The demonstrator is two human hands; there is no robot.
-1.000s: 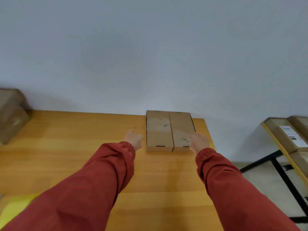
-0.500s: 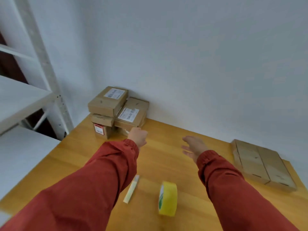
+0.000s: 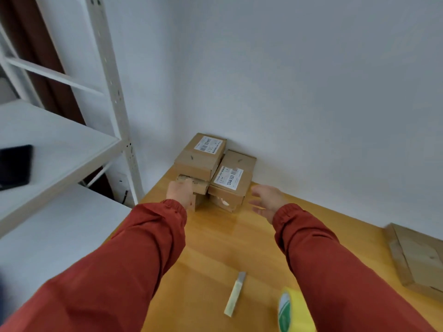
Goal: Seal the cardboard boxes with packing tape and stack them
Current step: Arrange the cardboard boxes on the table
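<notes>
Left hand [image 3: 179,194] curls round the small bottom box [image 3: 200,185] in the stack of cardboard boxes [image 3: 199,156] at the far left corner of the table [image 3: 215,248]; right hand [image 3: 268,200] hovers beside the labelled box [image 3: 230,185], fingers spread, holding nothing. At the near edge stands the yellow tape roll [image 3: 291,310].

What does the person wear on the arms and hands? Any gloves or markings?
The left sleeve and the right sleeve are long, rust-red, plain and slightly creased, each ending in a gathered elastic cuff at the wrist. The left hand and the right hand are bare: no gloves, watch or ring shows, and no markings.
</notes>
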